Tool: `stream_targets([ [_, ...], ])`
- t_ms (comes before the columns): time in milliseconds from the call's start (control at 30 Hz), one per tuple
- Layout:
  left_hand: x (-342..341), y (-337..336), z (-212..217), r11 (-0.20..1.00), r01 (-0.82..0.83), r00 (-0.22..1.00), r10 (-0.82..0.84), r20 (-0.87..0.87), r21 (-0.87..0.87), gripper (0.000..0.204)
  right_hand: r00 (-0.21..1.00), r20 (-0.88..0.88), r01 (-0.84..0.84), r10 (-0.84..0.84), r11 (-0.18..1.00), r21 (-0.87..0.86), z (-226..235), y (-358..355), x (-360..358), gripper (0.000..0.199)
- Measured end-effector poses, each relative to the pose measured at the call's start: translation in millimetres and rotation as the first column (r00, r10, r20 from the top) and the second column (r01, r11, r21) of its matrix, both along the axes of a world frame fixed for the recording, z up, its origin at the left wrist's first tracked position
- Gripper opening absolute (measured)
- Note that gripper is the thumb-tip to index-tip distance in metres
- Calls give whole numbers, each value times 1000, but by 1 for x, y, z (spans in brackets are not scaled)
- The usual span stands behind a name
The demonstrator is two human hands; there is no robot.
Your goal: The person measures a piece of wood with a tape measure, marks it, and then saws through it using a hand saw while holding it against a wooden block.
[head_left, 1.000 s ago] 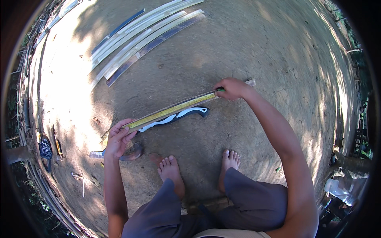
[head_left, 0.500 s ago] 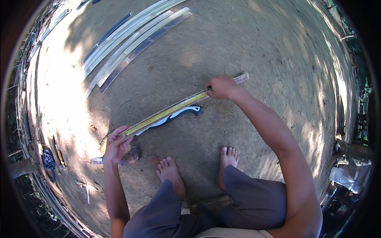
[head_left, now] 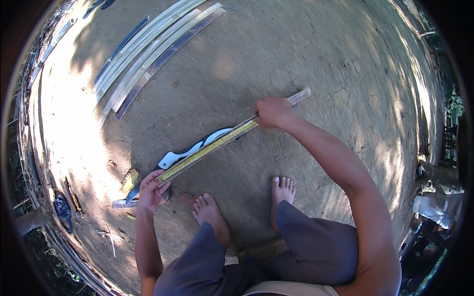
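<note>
My left hand [head_left: 152,191] pinches the near left end of a long pale strip [head_left: 301,95] and a yellow tape measure [head_left: 210,148] laid along it. Farther up the strip, my right hand [head_left: 274,112] is closed around both; the strip's far end sticks out past that hand, and the fingertips are hidden. Strip and tape slant across in front of me, above the ground. Behind them lies a tool with a curved white and dark blue handle [head_left: 169,159], probably a hand saw, partly covered by the strip. A yellowish piece [head_left: 129,180] lies just beyond my left hand.
Several long strips [head_left: 160,52] lie side by side on the dirt floor at the upper left. At the left are a dark bundle [head_left: 62,212] and a thin orange and dark tool [head_left: 74,197]. A clear plastic container [head_left: 428,209] stands at the right. My bare feet [head_left: 211,215] are below the strip.
The strip and tape have shifted toward me relative to the tool, whose handle now shows mostly on their far side. Both hands have kept hold.
</note>
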State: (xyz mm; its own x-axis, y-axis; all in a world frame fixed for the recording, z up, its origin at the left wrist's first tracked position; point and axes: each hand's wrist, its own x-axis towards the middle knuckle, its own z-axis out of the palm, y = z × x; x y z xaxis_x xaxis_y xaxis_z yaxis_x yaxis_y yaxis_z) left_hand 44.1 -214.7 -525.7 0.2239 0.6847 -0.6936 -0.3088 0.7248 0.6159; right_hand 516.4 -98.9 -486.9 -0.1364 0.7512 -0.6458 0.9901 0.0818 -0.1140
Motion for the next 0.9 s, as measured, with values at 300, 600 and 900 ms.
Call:
stream_targets([
  [300,53,-71,-33,979,58,998,-51,44,-198,30,993,111,38,-28,995,-88,-16,-67,43,26],
  [600,57,-69,-51,885,456,814,-459,-355,-97,25,992,113,57,-51,997,-52,-25,-86,40,24],
  [900,91,-39,-13,246,966,12,-354,-935,-80,41,996,74,57,-55,998,-18,-26,-95,41,22],
])
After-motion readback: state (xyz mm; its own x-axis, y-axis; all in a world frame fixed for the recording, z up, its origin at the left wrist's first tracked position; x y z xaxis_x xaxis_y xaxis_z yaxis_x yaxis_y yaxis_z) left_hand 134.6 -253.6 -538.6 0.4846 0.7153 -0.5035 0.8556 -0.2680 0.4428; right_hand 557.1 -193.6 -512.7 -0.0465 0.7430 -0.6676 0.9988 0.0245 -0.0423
